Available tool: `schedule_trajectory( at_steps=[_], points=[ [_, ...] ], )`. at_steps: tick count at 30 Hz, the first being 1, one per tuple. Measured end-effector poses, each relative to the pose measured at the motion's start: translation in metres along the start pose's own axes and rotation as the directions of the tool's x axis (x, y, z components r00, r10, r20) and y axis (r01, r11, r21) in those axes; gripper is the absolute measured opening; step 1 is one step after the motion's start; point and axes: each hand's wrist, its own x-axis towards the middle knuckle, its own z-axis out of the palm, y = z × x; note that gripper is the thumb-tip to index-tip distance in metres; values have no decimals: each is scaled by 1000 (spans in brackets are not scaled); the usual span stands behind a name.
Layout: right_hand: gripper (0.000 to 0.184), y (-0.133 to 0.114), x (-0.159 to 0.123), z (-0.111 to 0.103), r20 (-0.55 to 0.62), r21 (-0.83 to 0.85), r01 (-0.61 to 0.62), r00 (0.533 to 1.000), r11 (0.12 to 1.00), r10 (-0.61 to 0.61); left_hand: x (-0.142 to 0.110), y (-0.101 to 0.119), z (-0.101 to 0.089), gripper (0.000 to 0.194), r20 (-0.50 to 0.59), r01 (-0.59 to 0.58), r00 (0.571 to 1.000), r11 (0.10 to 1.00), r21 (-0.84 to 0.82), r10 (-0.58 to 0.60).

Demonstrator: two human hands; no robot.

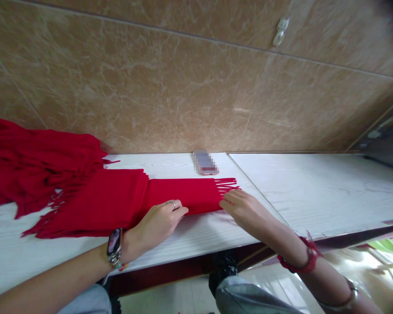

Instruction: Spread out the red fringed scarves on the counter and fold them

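Heap point(42, 157) loose, stack point(113, 196) neat, scarf point(186, 192) in hand

Across the pale table point(314, 192), the heap lies crumpled toward nine o'clock; judging by its tangle, it is the part left undone. At the heap's four o'clock the stack lies flat in layers, so that much looks finished. The scarf, at the stack's three o'clock, seems half done: already a narrow strip, yet stretched out, its fringe point(227, 183) pointing to three. Whether it overlaps the stack is unclear. At the scarf's seven o'clock the left hand point(163, 220) is curled nearly closed, apparently pinching the near edge; at four o'clock the right hand point(240, 205) likewise seems to pinch the corner beside the fringe. The phone point(205, 162) lies apart, at the scarf's one o'clock
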Motion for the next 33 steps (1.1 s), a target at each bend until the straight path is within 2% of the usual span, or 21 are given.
schedule_trajectory(
  at_steps=[4, 11, 15, 19, 23, 26, 29, 31, 33],
  points=[
    [25, -4, -8, 10, -42, -16, 0, 999, 1000, 0, -2, 4, -2, 21, 37, -12, 999, 1000, 15, 12],
    [29, -18, -38, 21, -86, 38, 93, 992, 995, -90, -6, 12, -11, 21, 107, -47, 993, 999, -11, 47],
    [33, -14, -42, 28, -81, -10, 53, 995, 999, -54, -15, 7, -16, 29, 117, -3, 993, 1000, 20, 0],
    [34, -5, -41, 33, -79, -50, -14, 997, 999, 10, -19, 8, -20, 27, 148, 12, 989, 998, 58, -20],
    [30, -1, -39, 34, -54, -66, -44, 998, 997, 41, -16, 14, -15, 28, 120, 22, 992, 990, 136, -38],
    [27, -2, -36, 31, -4, -64, -30, 1000, 998, 30, -17, 12, -9, 31, 115, -57, 993, 987, 152, 40],
    [25, -3, -33, 26, 48, -56, -15, 999, 998, 17, -21, 4, -10, 40, 85, -152, 986, 984, 90, 144],
    [23, -3, -32, 21, 109, -28, -17, 994, 999, 20, -23, -2, -18, 46, 126, -195, 973, 981, 12, 192],
    [23, 0, -33, 14, 181, 35, -42, 983, 999, 35, -20, -7, -29, 50, 227, -210, 947, 973, -94, 226]
  ],
)
